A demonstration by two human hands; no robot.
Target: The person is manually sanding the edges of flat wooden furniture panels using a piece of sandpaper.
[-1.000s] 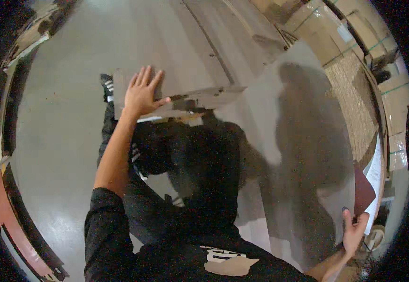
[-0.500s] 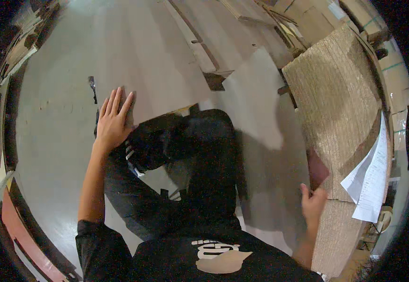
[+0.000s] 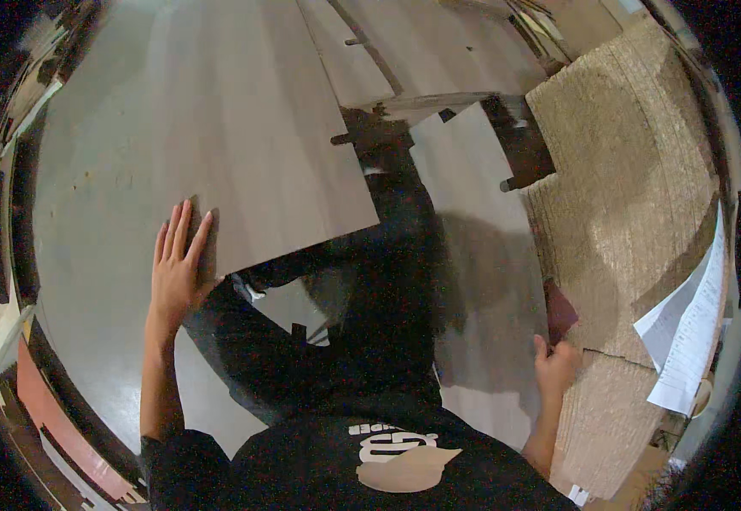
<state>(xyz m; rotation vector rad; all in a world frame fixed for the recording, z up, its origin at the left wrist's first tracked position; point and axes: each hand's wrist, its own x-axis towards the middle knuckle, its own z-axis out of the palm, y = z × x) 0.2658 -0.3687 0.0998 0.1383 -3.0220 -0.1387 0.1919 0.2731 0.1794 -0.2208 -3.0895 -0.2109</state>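
Left hand (image 3: 178, 264) lay flat, fingers spread, on the near left corner of a large pale wooden panel (image 3: 217, 145); it pressed the surface and gripped nothing. The panel ran up and away to the top of the view, and its far end was cut off at the rim. Right hand (image 3: 555, 368) was closed round a small dark red block (image 3: 559, 311), held against the edge of a rough chipboard sheet (image 3: 626, 170) on the right; the block's lower part was hidden by the fingers, and what kind of block it was could not be told. A second grey panel (image 3: 481, 255) lay between the two hands, partly under the person's shadow. White paper sheets (image 3: 690, 328) hung over the chipboard's right edge, their print too small to read. Dark clothing covered the lower middle of the view and hid the floor there. Notched dark pieces (image 3: 519, 145) sat near the top, shape unclear.
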